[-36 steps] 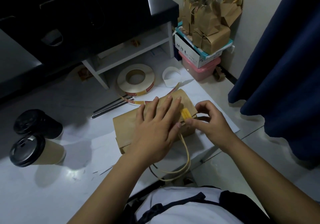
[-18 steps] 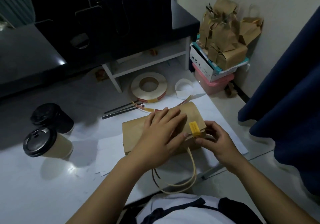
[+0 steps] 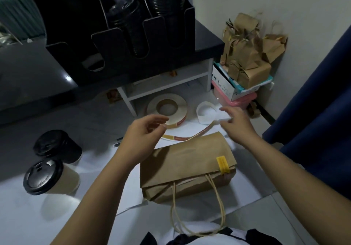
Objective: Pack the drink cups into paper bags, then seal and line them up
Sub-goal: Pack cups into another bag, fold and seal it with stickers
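Both hands have lifted off the paper bag (image 3: pixel 186 161). Left hand (image 3: pixel 141 132) fingers loosely curled, empty. Right hand (image 3: pixel 238 126) blurred at the sticker strip (image 3: pixel 190 137), grip can't tell. Bag lies on the worktop (image 3: pixel 106 224) just below my fingers, yellow sticker (image 3: pixel 222 164) over the fold: sealed, I reckon.

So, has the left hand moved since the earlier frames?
Yes. The left hand has left the top of the paper bag and now hovers beyond it, beside the sticker roll.
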